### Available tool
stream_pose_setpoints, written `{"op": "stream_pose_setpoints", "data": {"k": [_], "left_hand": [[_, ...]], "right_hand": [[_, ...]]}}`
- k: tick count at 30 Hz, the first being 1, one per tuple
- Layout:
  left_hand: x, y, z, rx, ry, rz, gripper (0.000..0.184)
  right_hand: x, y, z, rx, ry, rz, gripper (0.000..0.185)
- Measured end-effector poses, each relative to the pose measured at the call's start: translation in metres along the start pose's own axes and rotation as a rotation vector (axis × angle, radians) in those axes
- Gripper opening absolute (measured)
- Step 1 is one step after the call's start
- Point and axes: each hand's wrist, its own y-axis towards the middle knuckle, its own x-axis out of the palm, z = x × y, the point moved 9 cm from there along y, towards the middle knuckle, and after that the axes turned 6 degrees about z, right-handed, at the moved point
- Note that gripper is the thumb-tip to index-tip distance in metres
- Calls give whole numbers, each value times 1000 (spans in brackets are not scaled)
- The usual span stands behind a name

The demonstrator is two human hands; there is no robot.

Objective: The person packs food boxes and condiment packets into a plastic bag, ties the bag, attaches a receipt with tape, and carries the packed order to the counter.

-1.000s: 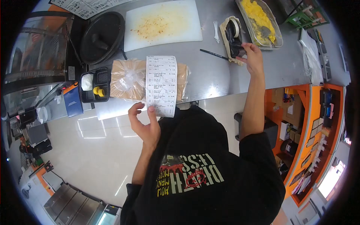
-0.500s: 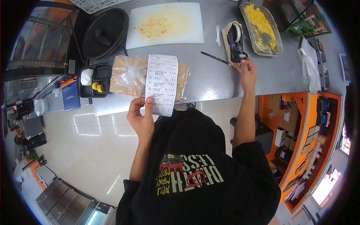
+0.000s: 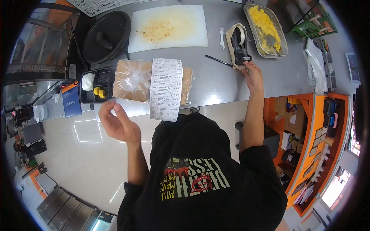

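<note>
Left grip (image 3: 120, 124) half-curled, empty, near tray (image 3: 104, 77); right grip (image 3: 253, 76) at tape dispenser (image 3: 239, 49), hold unclear; pen (image 3: 218, 60), tub (image 3: 284, 49) beside.

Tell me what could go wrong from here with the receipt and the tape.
The receipt lies over the wrapped package and reaches past the edge of the counter in this view, with neither hand on it, so it could slide off. The right hand is at the front end of the tape dispenser; any cutting edge there might nick a finger. Shifting the dispenser could knock the nearby pen.
</note>
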Motion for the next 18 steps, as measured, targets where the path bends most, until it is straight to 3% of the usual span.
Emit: {"op": "stream_pose_setpoints", "data": {"k": [2, 7, 10, 13, 16, 18], "left_hand": [[8, 20, 6, 70, -4, -51, 15], [28, 57, 2, -11, -156, -142, 10], [34, 75, 3, 29, -182, -187, 10], [42, 89, 6, 12, -188, -274, 10], [61, 100, 26, -9, -180, -466, 13], [91, 103, 53, 5, -122, -707, 15]], "right_hand": [[-1, -4, 0, 9, -79, 37, 14], [-9, -11, -16, -166, -305, 104, 15], [-15, -9, -8, -106, -577, 190, 18], [-19, -42, -57, -510, -779, 446, 21], [39, -121, -120, -647, -454, 394, 18], [110, -153, -133, -642, -281, -11, 15]]}}
